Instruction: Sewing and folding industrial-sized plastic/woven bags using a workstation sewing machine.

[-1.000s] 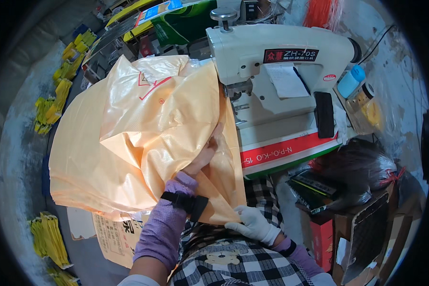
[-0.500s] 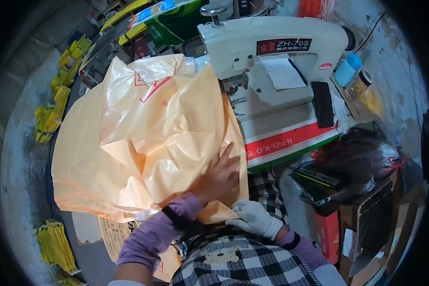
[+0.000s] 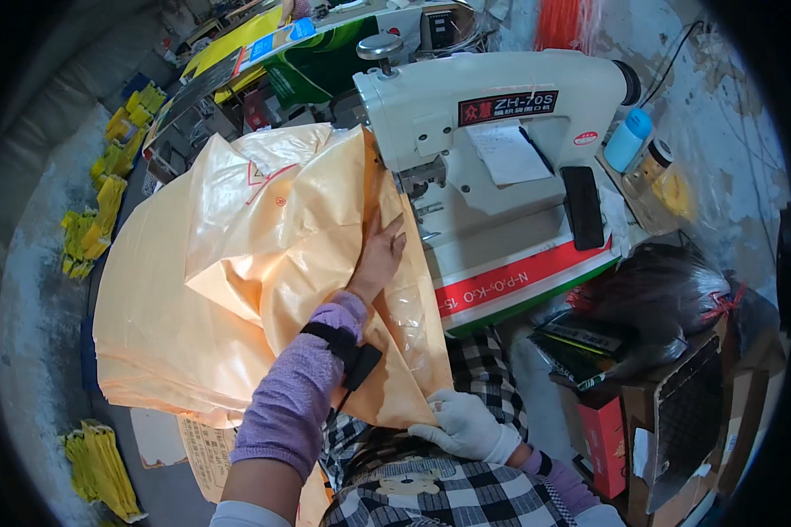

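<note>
Left hand [image 3: 380, 256] has slid far up the orange sack [image 3: 237, 290], flat beside the sewing machine [image 3: 492, 149]; gloved right hand [image 3: 466, 428] still pinches the near corner.

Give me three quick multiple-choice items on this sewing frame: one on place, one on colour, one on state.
1. Where does the left hand rest?
A. flat on the orange bag, beside the sewing machine
B. on the blue bottle
C. on the cardboard box

2. What colour is the glove on the right hand?
A. black
B. white
C. yellow

3. How is the right hand placed?
A. hanging free above the machine
B. resting on the floor
C. gripping the bag's lower corner

Key: 1 A, the bare palm lies on the bag just left of the machine's needle end. 2 B, the glove is plainly white against the checked clothing. 3 C, the gloved fingers close on the bag's near corner.
</note>
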`<action>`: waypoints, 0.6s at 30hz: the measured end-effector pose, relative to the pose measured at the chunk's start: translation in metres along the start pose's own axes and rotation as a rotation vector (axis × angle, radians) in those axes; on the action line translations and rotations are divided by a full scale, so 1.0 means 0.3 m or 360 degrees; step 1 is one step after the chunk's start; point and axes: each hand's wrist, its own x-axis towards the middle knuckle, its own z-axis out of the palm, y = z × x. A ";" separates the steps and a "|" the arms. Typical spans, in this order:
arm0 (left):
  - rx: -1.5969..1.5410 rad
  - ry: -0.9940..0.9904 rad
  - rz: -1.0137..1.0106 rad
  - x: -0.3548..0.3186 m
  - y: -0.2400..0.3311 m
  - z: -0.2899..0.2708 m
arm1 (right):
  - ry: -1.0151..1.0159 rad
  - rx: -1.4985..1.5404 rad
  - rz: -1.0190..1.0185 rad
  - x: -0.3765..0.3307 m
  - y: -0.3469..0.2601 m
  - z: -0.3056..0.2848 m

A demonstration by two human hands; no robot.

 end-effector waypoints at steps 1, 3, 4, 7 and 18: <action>-0.0031 -0.0021 -0.0116 0.013 0.015 0.002 | -0.0029 -0.0043 -0.0026 0.012 -0.014 -0.010; 0.0033 0.0074 -0.0181 -0.002 0.024 0.038 | -0.0085 -0.0069 -0.0073 0.024 -0.034 -0.014; 0.0143 0.0187 -0.0123 -0.025 0.007 0.048 | -0.0141 -0.0095 -0.0081 0.031 -0.041 -0.009; 0.0263 -0.0029 -0.0281 -0.128 0.133 0.085 | -0.0101 -0.0109 -0.0011 -0.011 0.021 -0.009; 0.1714 -0.1201 0.0812 -0.102 0.127 -0.342 | 0.0163 0.0260 0.0359 0.099 0.157 -0.053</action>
